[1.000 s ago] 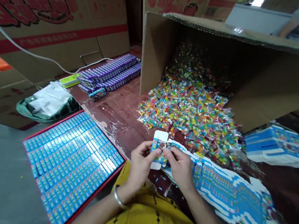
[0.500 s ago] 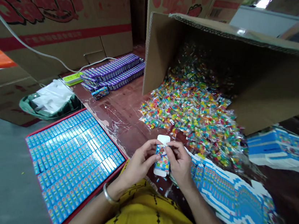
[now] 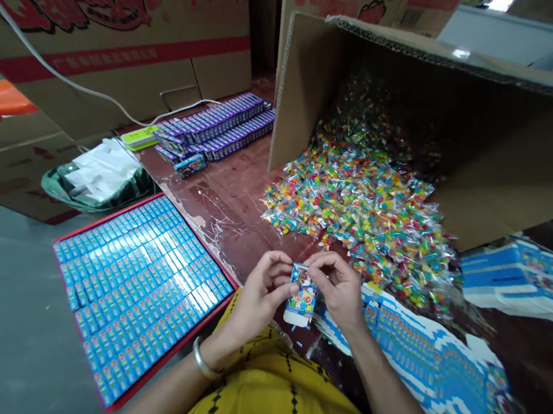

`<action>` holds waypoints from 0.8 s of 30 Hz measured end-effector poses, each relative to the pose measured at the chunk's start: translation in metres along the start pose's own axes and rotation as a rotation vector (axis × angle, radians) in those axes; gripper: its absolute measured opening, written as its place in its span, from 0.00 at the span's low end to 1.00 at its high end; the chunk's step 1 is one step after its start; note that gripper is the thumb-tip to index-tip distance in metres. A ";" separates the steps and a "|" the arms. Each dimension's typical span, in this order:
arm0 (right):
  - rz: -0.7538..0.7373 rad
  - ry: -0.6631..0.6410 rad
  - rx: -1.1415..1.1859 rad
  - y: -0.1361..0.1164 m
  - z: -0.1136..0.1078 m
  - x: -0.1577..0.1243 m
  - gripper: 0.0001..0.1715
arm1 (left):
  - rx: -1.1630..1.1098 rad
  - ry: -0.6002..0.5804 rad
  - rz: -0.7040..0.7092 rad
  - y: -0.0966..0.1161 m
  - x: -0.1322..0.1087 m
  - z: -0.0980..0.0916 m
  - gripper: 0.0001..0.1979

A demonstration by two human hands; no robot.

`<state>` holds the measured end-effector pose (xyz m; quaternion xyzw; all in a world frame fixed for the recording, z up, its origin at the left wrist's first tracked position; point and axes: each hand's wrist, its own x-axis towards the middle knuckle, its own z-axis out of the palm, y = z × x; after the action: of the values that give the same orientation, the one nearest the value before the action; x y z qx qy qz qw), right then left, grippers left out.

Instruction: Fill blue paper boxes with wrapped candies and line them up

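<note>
Between my hands, just in front of my body, is a small blue printed candy box (image 3: 303, 294). A white flap shows at its near end, while its far end appears folded over. My left hand (image 3: 266, 290) grips the box along its left side, thumb on the front. My right hand (image 3: 340, 289) pinches its upper right corner. Beyond my fingers lies a heap of clear packets of colourful candies (image 3: 357, 203), spilling from a cardboard carton (image 3: 509, 155) on its side. Flat blue box blanks (image 3: 411, 344) are fanned out beside my right forearm.
At left, a red-rimmed tray (image 3: 241, 286) holds rows of blue boxes (image 3: 145, 292). Behind it stand a green basin (image 3: 52, 185) with white material, purple boxes (image 3: 226, 123), a green power strip (image 3: 138, 138) and a white cable (image 3: 84, 87). More blanks (image 3: 509, 279) lie at right.
The white flap at the box's far end was standing up and is now folded down out of sight. My right hand has shifted slightly up and right. The view has moved a little.
</note>
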<state>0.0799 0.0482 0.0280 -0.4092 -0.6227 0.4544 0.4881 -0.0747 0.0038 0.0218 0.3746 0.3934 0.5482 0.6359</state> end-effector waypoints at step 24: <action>0.111 -0.392 -0.238 -0.013 -0.013 0.017 0.10 | 0.086 -0.014 -0.058 0.008 0.000 -0.019 0.14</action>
<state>0.0884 0.0632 0.0457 -0.4012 -0.7315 0.4746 0.2804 -0.0956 0.0060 0.0215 0.3940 0.4227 0.5096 0.6375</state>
